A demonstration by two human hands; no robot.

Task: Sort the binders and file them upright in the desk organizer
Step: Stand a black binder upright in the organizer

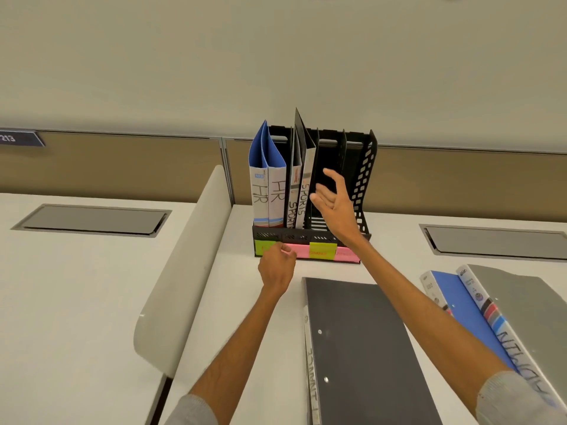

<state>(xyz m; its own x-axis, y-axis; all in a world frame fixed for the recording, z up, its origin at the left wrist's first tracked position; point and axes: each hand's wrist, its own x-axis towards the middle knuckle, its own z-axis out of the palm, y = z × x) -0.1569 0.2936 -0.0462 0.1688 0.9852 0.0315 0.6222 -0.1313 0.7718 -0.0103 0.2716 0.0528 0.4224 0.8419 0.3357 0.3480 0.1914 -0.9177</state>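
A black desk organizer (365, 185) stands at the back of the white desk, with green, pink and yellow sticky labels on its front lip. Two blue binders marked HR (268, 185) stand upright in its left slot. Beside them stand two grey binders marked SPORTS (302, 191). The two right slots hold nothing. My right hand (333, 199) hovers in front of the third slot, fingers spread and empty. My left hand (276, 266) rests against the organizer's front lip with fingers loosely curled. A dark grey binder (362, 348) lies flat near me.
At the right, a blue binder (466, 311) and a grey binder marked ADMIN (527, 320) lie overlapping on the desk. A pale curved divider panel (184, 271) rises on the left. Two grey cable hatches (92, 220) are set into the desktops.
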